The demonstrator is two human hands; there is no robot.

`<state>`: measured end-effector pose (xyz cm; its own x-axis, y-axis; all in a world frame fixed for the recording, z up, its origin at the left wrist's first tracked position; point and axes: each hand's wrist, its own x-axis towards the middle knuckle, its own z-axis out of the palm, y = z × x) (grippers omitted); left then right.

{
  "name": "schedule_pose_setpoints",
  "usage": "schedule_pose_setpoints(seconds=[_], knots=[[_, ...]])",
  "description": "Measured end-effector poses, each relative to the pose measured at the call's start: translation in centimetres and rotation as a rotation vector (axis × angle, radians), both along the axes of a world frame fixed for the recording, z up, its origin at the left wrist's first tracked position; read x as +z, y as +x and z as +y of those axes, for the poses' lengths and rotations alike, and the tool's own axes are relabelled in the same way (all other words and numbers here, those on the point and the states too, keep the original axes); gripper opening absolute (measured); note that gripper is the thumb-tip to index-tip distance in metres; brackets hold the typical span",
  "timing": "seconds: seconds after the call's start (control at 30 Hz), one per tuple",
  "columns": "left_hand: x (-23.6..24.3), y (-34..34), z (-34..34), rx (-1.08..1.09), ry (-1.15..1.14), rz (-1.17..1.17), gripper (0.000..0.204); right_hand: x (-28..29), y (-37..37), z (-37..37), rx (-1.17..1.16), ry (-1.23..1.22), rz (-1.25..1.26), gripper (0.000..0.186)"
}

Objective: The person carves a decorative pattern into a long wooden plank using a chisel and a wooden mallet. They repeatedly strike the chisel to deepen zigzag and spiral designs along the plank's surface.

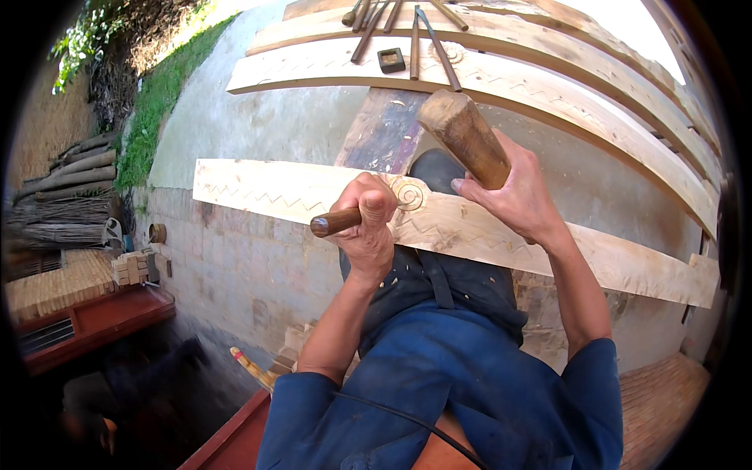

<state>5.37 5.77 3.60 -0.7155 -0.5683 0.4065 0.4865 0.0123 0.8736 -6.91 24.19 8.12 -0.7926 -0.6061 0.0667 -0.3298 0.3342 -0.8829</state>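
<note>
A long pale board [258, 186] lies across in front of me, above my lap, with zigzag lines and a round spiral [410, 194] carved in its face. My left hand [368, 235] is wrapped round a carving chisel, whose brown wooden handle [332, 223] sticks out to the left. Its blade end, beside the spiral, is mostly hidden by my fingers. To the right, my right hand [526, 194] grips a worn wooden mallet [468, 142], raised over the board with its blocky head toward the far left. Mallet and chisel are apart.
Beyond, several long boards [313, 64] lie side by side, the nearest carved. On them rest several wood-handled chisels [415, 48] and a small dark square box [391, 60]. A stained plank [380, 129] with wood chips runs beneath my board. A blurred person [110, 399] is at lower left.
</note>
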Motion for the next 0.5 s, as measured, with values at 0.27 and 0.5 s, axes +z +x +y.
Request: schedule_pose_setpoints(seconds=[0.27,0.5], knots=[[1.2,-1.5,1.2,0.015,0.085,-0.129,0.047,9.4,-1.6,-2.5,0.092,-0.118,0.492,0.049],[-2.6,-1.7,0.7,0.054,-0.135,-0.227,0.035,12.8,-0.5,-3.1,0.065,-0.377,0.639,0.019]])
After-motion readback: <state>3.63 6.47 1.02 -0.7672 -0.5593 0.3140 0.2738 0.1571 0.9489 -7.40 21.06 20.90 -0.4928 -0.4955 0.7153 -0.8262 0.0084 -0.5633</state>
